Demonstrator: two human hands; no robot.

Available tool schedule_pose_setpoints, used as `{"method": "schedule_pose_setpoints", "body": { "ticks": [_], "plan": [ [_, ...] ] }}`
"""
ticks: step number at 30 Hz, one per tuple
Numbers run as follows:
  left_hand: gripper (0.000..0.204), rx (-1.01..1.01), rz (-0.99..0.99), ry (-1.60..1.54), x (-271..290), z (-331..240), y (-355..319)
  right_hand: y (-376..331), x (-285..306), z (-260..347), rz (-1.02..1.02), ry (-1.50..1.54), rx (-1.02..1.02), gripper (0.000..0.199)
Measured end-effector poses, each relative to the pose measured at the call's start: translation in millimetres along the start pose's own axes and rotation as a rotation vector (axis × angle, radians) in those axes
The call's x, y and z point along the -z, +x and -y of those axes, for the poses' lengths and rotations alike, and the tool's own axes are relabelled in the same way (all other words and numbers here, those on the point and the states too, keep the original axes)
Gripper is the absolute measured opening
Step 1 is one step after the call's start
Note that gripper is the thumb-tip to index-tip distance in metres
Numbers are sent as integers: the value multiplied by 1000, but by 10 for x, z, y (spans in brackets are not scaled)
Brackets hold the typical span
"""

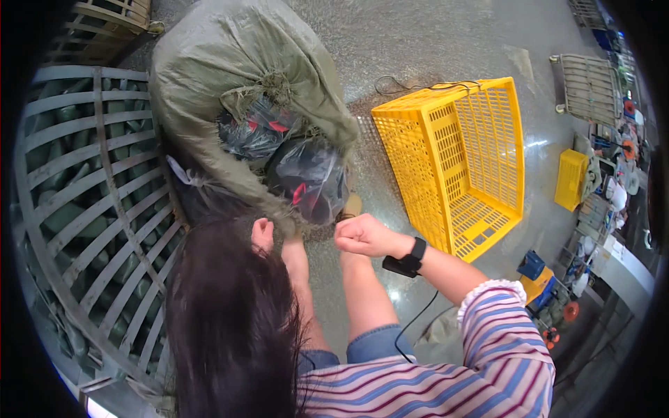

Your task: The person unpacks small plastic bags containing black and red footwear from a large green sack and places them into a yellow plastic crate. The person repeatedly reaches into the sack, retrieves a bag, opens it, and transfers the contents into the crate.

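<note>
A large olive woven sack (230, 63) lies ahead of me with its mouth toward me. Inside the opening are clear plastic bags (306, 174) with dark contents and red parts. My left hand (263, 235) is curled closed beside the sack's near edge, partly covered by long dark hair. Over my right knee, my right hand (366, 235) makes a fist, just short of the bagged goods. Whether either fist grips anything is hidden. A black watch (411, 258) is on the right wrist.
A slatted metal cage (101, 167) full of dark green pieces stands close on the left. To the right, a yellow plastic crate (446, 167) lies on its side on the grey floor (432, 35). Carts (589, 87) and another yellow crate (571, 180) are farther right.
</note>
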State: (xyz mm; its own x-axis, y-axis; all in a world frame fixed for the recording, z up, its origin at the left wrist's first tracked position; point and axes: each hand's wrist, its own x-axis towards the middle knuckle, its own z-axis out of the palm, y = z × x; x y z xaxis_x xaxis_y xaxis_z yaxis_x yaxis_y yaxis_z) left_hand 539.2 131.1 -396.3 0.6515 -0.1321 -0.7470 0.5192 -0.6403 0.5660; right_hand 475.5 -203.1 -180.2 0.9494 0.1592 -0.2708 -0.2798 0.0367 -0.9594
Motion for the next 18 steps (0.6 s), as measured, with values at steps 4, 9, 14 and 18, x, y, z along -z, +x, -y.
{"method": "schedule_pose_setpoints", "body": {
  "ticks": [4, 9, 14, 18],
  "plan": [
    [23, -110, 177, 159, -38, -1042, -202, -426, 250, -123, -143, 49, -620, 29],
    [19, -177, 264, 139, 27, -698, -175, -70, 353, -1720, 4, -544, -1005, 83],
    [14, -27, 199, 125, 475, 225, -211, 757, 19, -2780, -273, -408, -1181, 74],
    [18, 71, 184, 81, 532, 425, -149, 980, -237, -3222, -575, -494, -1130, 42]
  ]
}}
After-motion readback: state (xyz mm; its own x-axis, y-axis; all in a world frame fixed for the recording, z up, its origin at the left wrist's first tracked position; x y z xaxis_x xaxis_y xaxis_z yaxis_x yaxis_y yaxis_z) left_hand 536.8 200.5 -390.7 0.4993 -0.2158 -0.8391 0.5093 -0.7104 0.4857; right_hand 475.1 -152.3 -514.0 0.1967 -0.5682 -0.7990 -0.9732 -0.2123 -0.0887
